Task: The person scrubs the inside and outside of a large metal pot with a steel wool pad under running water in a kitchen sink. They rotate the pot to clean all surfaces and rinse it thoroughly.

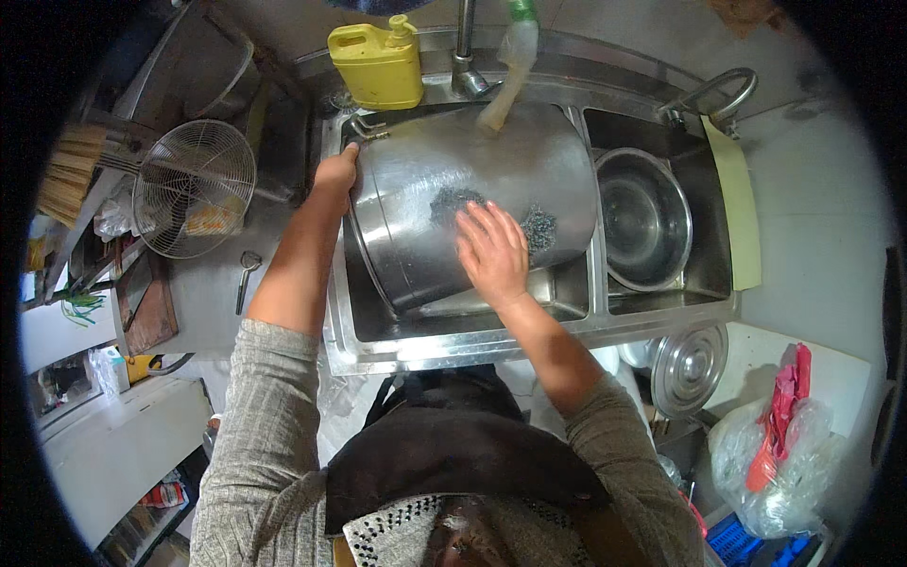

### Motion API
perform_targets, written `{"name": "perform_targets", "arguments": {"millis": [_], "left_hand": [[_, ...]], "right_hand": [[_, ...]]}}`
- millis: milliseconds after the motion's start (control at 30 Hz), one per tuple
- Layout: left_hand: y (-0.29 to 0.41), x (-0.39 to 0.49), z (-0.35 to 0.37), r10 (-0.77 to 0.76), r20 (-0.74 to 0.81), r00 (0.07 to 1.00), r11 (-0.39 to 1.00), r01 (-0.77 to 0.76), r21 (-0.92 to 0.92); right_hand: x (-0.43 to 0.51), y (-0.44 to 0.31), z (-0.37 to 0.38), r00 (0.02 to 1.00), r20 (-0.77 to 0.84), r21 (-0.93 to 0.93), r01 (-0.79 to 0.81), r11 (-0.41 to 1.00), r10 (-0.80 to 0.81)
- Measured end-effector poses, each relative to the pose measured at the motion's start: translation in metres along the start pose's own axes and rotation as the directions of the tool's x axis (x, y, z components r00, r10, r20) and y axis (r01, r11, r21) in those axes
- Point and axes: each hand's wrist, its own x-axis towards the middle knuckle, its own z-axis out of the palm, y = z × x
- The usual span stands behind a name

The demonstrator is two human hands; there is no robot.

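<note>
A large stainless-steel stockpot (418,234) lies tilted on its side across the left sink basin. My left hand (337,171) holds its rim at the upper left, close to a metal handle (368,131). Palm down, my right hand (494,251) presses on the pot's wall. Grey steel wool (540,228) pokes out at the right of that hand, and another dark wiry patch (453,203) shows at its left. Whether these are one scourer or two is hidden by the fingers. A cloudy plastic sleeve or hose (519,60) hangs down to the pot's upper side.
Behind the pot stand a yellow jerrycan (382,67) and a faucet (465,71). The right basin holds a steel bowl (643,220). To the left are a fan guard (193,188) and a small black-handled tool (246,281). A plastic bag (779,453) sits lower right.
</note>
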Motion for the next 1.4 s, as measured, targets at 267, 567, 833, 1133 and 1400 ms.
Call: {"name": "perform_targets", "arguments": {"millis": [267, 567, 833, 1133, 1400], "left_hand": [[-0.053, -0.113, -0.003, 0.216, -0.127, 0.968, 0.968, -0.229, -0.098], [-0.059, -0.175, 0.003, 0.372, -0.151, 0.916, 0.922, -0.384, -0.051], [-0.089, -0.204, 0.019, 0.449, -0.161, 0.879, 0.877, -0.468, -0.112], [-0.098, -0.201, 0.02, 0.458, -0.128, 0.88, 0.872, -0.473, -0.129], [-0.108, -0.208, 0.021, 0.488, -0.13, 0.863, 0.86, -0.501, -0.1]], "right_hand": [[0.033, -0.023, 0.017, 1.0, -0.014, 0.047, 0.011, 0.999, -0.01], [0.058, 0.142, -0.031, 0.89, -0.17, -0.072, -0.438, 0.896, 0.422], [0.019, -0.017, 0.014, 0.983, -0.047, 0.004, -0.176, 0.984, 0.176], [0.056, 0.107, -0.016, 0.964, -0.21, -0.073, -0.182, 0.981, 0.164], [0.074, 0.104, -0.009, 0.948, -0.257, -0.112, -0.222, 0.969, 0.187]]}}
